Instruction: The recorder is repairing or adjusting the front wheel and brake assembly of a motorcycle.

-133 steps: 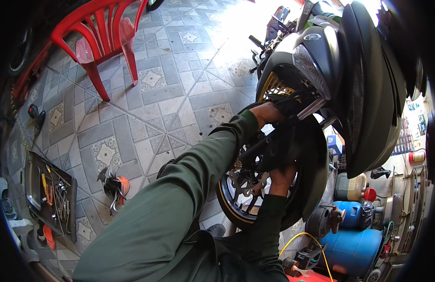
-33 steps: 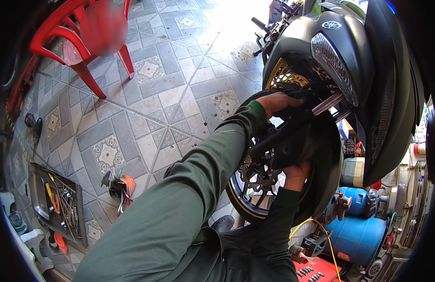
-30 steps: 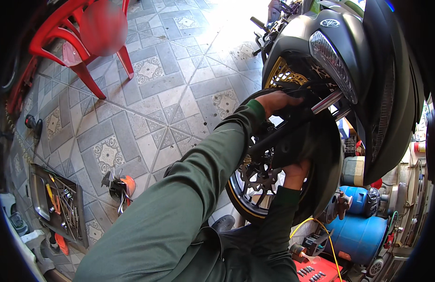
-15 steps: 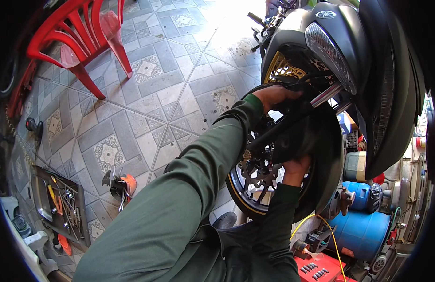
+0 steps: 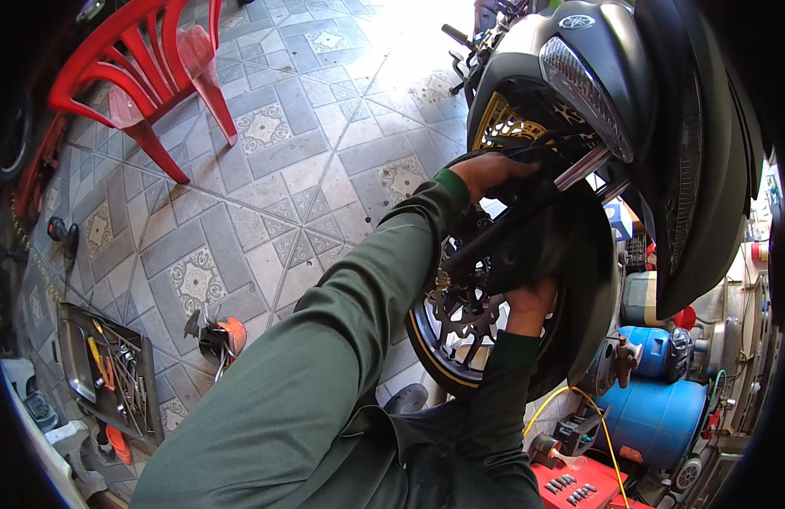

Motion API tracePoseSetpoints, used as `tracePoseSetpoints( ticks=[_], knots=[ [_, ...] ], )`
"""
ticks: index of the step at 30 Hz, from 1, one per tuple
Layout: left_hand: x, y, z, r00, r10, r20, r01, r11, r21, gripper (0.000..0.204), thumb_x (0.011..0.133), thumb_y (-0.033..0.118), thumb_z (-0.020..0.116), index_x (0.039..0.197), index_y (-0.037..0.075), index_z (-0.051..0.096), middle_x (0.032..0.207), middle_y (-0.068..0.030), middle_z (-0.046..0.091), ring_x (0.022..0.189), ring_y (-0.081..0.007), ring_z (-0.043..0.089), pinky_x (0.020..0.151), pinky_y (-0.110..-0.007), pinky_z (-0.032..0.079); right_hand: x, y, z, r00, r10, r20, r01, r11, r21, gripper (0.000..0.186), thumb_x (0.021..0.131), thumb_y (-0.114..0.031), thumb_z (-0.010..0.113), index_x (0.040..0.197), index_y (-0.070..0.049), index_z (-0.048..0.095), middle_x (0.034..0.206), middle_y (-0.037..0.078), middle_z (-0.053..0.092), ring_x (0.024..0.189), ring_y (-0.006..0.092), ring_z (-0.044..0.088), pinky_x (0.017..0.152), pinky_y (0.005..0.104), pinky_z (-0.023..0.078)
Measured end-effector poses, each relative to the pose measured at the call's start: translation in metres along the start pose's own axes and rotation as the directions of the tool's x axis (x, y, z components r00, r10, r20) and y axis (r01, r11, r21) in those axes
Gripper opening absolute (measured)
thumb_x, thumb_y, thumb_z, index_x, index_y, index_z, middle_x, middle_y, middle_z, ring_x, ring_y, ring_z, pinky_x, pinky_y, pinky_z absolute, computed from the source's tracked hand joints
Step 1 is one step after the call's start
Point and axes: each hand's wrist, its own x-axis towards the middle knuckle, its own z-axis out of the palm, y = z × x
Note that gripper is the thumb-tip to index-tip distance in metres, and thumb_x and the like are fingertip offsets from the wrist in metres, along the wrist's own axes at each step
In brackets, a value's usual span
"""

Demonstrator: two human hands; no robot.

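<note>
A black front fender (image 5: 541,242) sits over the motorcycle's front wheel (image 5: 430,343), beside the fork tube (image 5: 583,167). My left hand (image 5: 492,172) grips its upper part near the fork, with the fingertips partly lost against the dark plastic. Lower down, my right hand (image 5: 532,304) holds the fender's lower edge by the wheel, its fingers tucked behind the part. Drilled brake discs (image 5: 469,310) show between the spokes. Above my hands is the motorcycle's grey front fairing with its headlight (image 5: 583,97).
A red plastic chair (image 5: 146,85) stands at the far left. Nearer are a tray of hand tools (image 5: 112,365) and an orange-and-black tool (image 5: 227,337) on the tiled floor. Blue drums (image 5: 651,420), a yellow cable (image 5: 609,441) and a red surface with small bits (image 5: 579,483) lie right.
The motorcycle sits slightly further left in the picture, as the view has shifted a little. Both hands keep nearly the same places on the fender.
</note>
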Motion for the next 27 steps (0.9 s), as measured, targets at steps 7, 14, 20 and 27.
tracePoseSetpoints(
  ticks=[7,14,20,27],
  knots=[
    [0.004,0.001,-0.005,0.999,-0.034,0.034,0.035,0.999,-0.007,0.031,0.086,0.032,0.067,0.106,0.009,0.066,0.094,-0.0011,0.067,0.079,-0.0126,0.061,0.073,-0.028,0.048,0.001,0.001,0.002,1.0,0.008,-0.028,-0.008,1.0,0.0,0.037,0.095,-0.025,0.047,0.123,-0.002,0.056,0.128,0.014,0.056,0.119,0.0293,0.052,0.106,0.0455,0.036],
    [0.0,0.004,0.002,1.0,0.001,0.014,-0.001,1.0,-0.008,0.028,0.089,0.031,0.064,0.1,0.006,0.067,0.085,-0.0004,0.067,0.069,-0.0103,0.06,0.063,-0.026,0.047,0.002,-0.005,-0.003,0.998,0.028,0.063,-0.029,1.0,0.01,0.039,0.095,-0.024,0.048,0.126,-0.001,0.053,0.13,0.014,0.055,0.121,0.0294,0.05,0.108,0.0457,0.033],
    [-0.004,0.004,0.001,1.0,-0.028,0.009,0.027,0.999,0.024,0.027,0.088,0.032,0.064,0.097,0.006,0.068,0.083,0.0002,0.066,0.065,-0.009,0.058,0.058,-0.025,0.045,-0.032,0.024,0.005,0.99,-0.138,0.02,0.14,0.978,-0.157,0.039,0.093,-0.019,0.05,0.129,-0.002,0.051,0.131,0.014,0.054,0.122,0.0302,0.05,0.108,0.0461,0.034],
    [-0.004,0.007,0.001,1.0,-0.013,-0.013,0.013,1.0,-0.002,0.027,0.087,0.032,0.066,0.094,0.006,0.068,0.08,0.001,0.066,0.061,-0.0079,0.056,0.055,-0.024,0.043,-0.032,0.02,-0.008,0.968,-0.249,0.022,0.24,0.902,-0.358,0.045,0.087,-0.005,0.052,0.131,-0.003,0.048,0.132,0.012,0.053,0.122,0.0293,0.05,0.107,0.0444,0.037]
  ],
)
